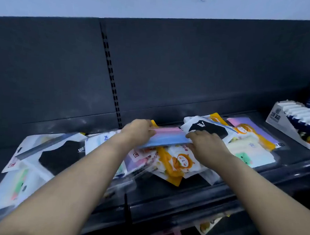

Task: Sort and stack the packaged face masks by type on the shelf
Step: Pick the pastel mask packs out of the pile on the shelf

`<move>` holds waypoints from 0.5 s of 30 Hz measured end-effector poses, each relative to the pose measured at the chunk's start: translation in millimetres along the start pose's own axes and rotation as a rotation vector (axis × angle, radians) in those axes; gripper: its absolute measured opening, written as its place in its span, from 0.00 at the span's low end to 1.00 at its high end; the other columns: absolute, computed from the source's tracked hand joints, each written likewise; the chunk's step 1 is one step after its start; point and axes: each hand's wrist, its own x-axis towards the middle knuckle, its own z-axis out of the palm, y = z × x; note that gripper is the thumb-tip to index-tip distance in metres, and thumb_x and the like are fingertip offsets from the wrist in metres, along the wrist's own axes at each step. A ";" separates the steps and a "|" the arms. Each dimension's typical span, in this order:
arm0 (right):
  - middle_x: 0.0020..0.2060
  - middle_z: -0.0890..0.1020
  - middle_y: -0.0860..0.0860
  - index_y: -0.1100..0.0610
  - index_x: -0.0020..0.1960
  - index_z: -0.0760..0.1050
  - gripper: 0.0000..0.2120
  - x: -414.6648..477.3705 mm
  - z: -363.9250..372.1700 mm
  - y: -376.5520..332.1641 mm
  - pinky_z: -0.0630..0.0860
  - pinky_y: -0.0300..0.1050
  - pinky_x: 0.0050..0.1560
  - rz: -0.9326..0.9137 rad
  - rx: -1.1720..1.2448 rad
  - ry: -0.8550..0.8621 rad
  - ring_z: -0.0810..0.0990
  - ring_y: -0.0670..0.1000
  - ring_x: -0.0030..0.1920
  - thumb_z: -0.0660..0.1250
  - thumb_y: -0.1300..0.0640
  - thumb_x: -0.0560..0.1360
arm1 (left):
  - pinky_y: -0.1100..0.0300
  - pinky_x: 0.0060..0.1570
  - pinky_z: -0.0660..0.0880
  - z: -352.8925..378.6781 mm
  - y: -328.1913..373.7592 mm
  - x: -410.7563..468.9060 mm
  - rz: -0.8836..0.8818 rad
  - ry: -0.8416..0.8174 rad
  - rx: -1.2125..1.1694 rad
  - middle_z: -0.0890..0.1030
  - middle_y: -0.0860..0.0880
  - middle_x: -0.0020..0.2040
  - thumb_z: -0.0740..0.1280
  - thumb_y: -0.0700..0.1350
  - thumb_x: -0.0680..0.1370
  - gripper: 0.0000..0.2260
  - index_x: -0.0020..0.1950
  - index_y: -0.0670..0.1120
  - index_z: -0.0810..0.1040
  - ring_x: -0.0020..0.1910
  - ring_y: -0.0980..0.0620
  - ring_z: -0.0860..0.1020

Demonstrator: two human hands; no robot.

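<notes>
Two hands share one packet. The left hand (139, 132) curls its fingers over one short end of a flat pink-and-blue plastic packet of masks (167, 138), and the right hand (206, 143) pinches the opposite end. The packet hangs tilted between them, just above the heap on the dark metal shelf (218, 190).

By my reading the sorting is barely begun. Directly under the grip lies an orange-and-white packet with a cartoon face (178, 161), among others at odd angles, and no squared stack of one type shows anywhere. Just behind the right hand's knuckles sits a white packet holding a black mask (205, 129). A white card packet with a black mask (55, 155) lies well off beyond the left forearm (the same type, I judge, yet apart). Out past the right hand are a purple-and-orange packet (249, 127) and a pale yellow-green packet (245, 152), again mixed. Nearly everything is left to group.

Above the grip the space is open, with only the dark grey back panel (171, 64) behind it, so lifting clear looks easy. Bare shelf shows behind the left hand, toward the panel, and could take a first stack. On the person's side of the grip, an orange packet corner pokes over the shelf's front lip, so dragging the heap forward could spill it. Well out beyond the right hand, a white cardboard display box of sachets (292, 124) bounds that side.
</notes>
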 end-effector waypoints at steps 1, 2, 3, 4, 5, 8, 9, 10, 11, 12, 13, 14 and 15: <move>0.60 0.77 0.50 0.51 0.66 0.68 0.15 2.3 1.0 -0.5 0.70 0.50 0.55 0.008 0.002 -0.006 0.74 0.54 0.60 0.57 0.51 0.79 | 0.55 0.50 0.72 0.9 0.2 5.3 0.014 -0.027 0.022 0.77 0.44 0.63 0.60 0.52 0.81 0.17 0.67 0.47 0.71 0.59 0.43 0.76; 0.60 0.77 0.50 0.51 0.66 0.68 0.15 10.2 5.1 0.7 0.70 0.50 0.55 0.021 0.023 0.007 0.74 0.54 0.60 0.56 0.52 0.80 | 0.54 0.53 0.72 2.5 -2.0 15.7 0.035 -0.048 0.053 0.77 0.45 0.64 0.60 0.52 0.80 0.18 0.67 0.47 0.71 0.60 0.43 0.75; 0.60 0.77 0.50 0.51 0.66 0.68 0.15 16.8 11.1 1.9 0.69 0.50 0.56 0.021 0.030 0.027 0.74 0.53 0.60 0.56 0.52 0.80 | 0.53 0.55 0.71 5.6 -4.2 26.9 0.046 -0.083 0.077 0.76 0.45 0.64 0.61 0.52 0.80 0.18 0.68 0.47 0.71 0.61 0.44 0.75; 0.60 0.76 0.50 0.51 0.66 0.67 0.15 21.1 14.9 1.7 0.69 0.50 0.56 0.040 0.027 0.015 0.73 0.53 0.60 0.55 0.52 0.80 | 0.52 0.58 0.71 6.5 -4.8 32.4 0.041 -0.130 0.096 0.76 0.46 0.65 0.60 0.53 0.80 0.18 0.68 0.48 0.70 0.62 0.44 0.74; 0.60 0.76 0.50 0.51 0.66 0.67 0.15 26.1 17.0 1.6 0.69 0.50 0.56 0.053 0.036 0.013 0.74 0.53 0.61 0.55 0.53 0.80 | 0.50 0.60 0.70 9.6 -6.4 41.4 0.038 -0.181 0.112 0.75 0.46 0.65 0.60 0.53 0.80 0.19 0.69 0.49 0.69 0.62 0.44 0.74; 0.58 0.78 0.50 0.50 0.65 0.69 0.15 33.6 22.8 3.5 0.70 0.49 0.56 0.070 0.094 0.011 0.75 0.53 0.59 0.55 0.52 0.80 | 0.44 0.65 0.67 14.6 -12.0 56.5 0.053 -0.278 0.163 0.75 0.45 0.65 0.58 0.55 0.81 0.19 0.70 0.50 0.67 0.62 0.43 0.73; 0.57 0.78 0.49 0.50 0.63 0.70 0.14 34.9 25.7 4.3 0.71 0.49 0.56 0.057 0.101 0.005 0.76 0.53 0.58 0.55 0.52 0.80 | 0.43 0.65 0.68 16.8 -15.2 61.5 0.052 -0.296 0.170 0.75 0.45 0.65 0.59 0.56 0.80 0.20 0.70 0.50 0.67 0.62 0.43 0.73; 0.56 0.79 0.49 0.50 0.62 0.71 0.13 35.8 27.2 5.1 0.71 0.49 0.55 0.043 0.103 -0.012 0.76 0.53 0.57 0.54 0.52 0.80 | 0.44 0.63 0.70 16.8 -17.1 63.9 0.042 -0.308 0.176 0.75 0.46 0.65 0.61 0.59 0.79 0.22 0.69 0.49 0.67 0.61 0.44 0.74; 0.55 0.79 0.50 0.50 0.61 0.71 0.13 37.0 28.1 6.5 0.71 0.49 0.55 0.033 0.117 -0.024 0.77 0.53 0.56 0.54 0.51 0.80 | 0.45 0.62 0.71 16.7 -19.0 66.7 0.032 -0.305 0.176 0.75 0.46 0.64 0.63 0.61 0.76 0.25 0.68 0.49 0.69 0.61 0.44 0.74; 0.54 0.79 0.50 0.50 0.60 0.72 0.13 38.1 28.1 8.0 0.71 0.48 0.54 0.031 0.136 -0.033 0.77 0.53 0.55 0.54 0.51 0.80 | 0.47 0.60 0.73 15.4 -19.7 68.4 0.019 -0.293 0.177 0.76 0.47 0.62 0.66 0.63 0.73 0.27 0.66 0.49 0.71 0.59 0.45 0.75; 0.55 0.80 0.50 0.50 0.60 0.72 0.13 38.9 28.2 10.3 0.70 0.48 0.55 0.037 0.148 -0.034 0.78 0.54 0.56 0.55 0.51 0.80 | 0.48 0.57 0.74 14.0 -20.8 70.3 0.007 -0.278 0.172 0.78 0.48 0.58 0.68 0.65 0.70 0.27 0.61 0.48 0.74 0.56 0.45 0.76; 0.56 0.80 0.50 0.50 0.61 0.72 0.13 39.7 27.4 13.4 0.70 0.48 0.55 0.049 0.160 -0.029 0.77 0.54 0.57 0.55 0.51 0.79 | 0.50 0.54 0.75 11.1 -20.6 71.6 -0.008 -0.269 0.159 0.79 0.48 0.53 0.71 0.65 0.68 0.26 0.56 0.47 0.76 0.52 0.46 0.77; 0.57 0.80 0.49 0.49 0.62 0.72 0.14 40.7 26.1 16.9 0.70 0.48 0.56 0.068 0.169 -0.021 0.77 0.53 0.58 0.56 0.51 0.79 | 0.54 0.49 0.75 7.7 -20.2 73.2 -0.016 -0.264 0.133 0.79 0.49 0.48 0.72 0.63 0.68 0.23 0.50 0.47 0.76 0.47 0.47 0.77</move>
